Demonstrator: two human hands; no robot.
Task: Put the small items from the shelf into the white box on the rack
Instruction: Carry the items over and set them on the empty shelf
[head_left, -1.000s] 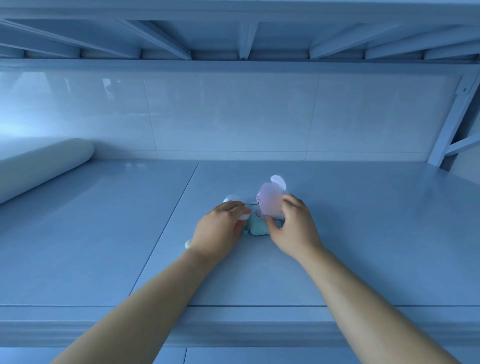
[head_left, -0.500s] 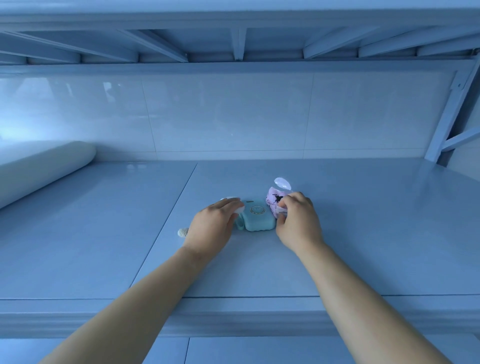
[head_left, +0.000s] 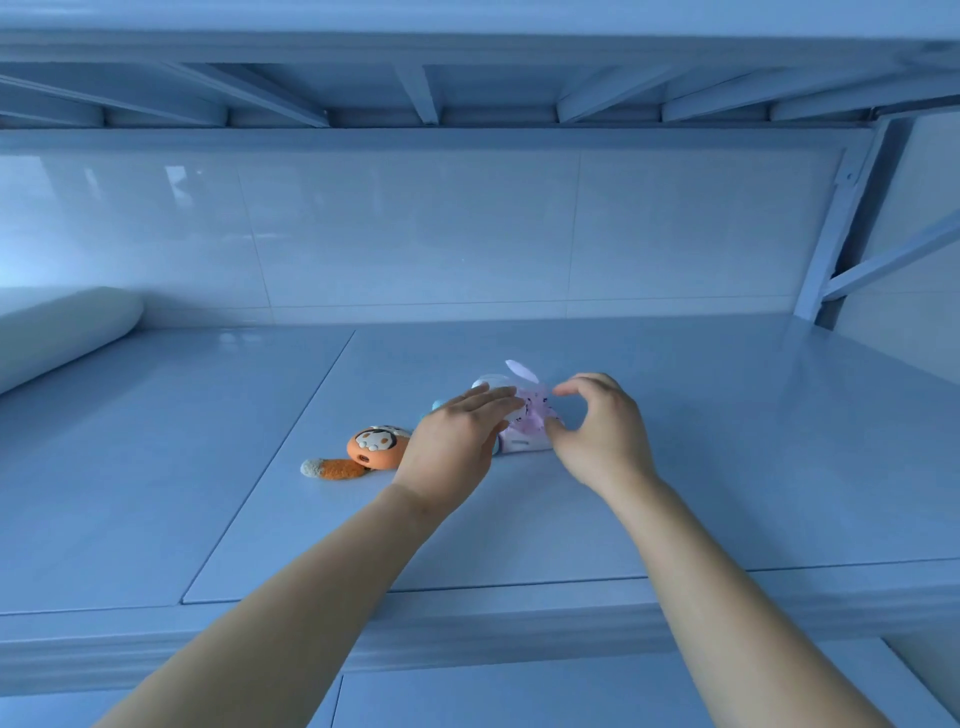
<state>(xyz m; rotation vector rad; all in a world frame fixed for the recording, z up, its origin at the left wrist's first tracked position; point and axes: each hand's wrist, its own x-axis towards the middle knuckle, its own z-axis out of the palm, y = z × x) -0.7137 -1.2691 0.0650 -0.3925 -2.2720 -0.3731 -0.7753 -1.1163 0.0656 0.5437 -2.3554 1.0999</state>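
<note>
On the pale shelf (head_left: 727, 467), your open left hand (head_left: 457, 441) and open-fingered right hand (head_left: 597, 431) flank the small pink-and-white plastic toy (head_left: 530, 421); an orange fox charm (head_left: 371, 447) waits, nothing boxed, white box unseen.

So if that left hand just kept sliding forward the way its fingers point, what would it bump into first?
Most likely the pink toy: the left hand lies flat, fingers aimed up and right, their tips already at its edge. Whether they touch is unclear. The orange toy lies off to its left, out of line.
</note>
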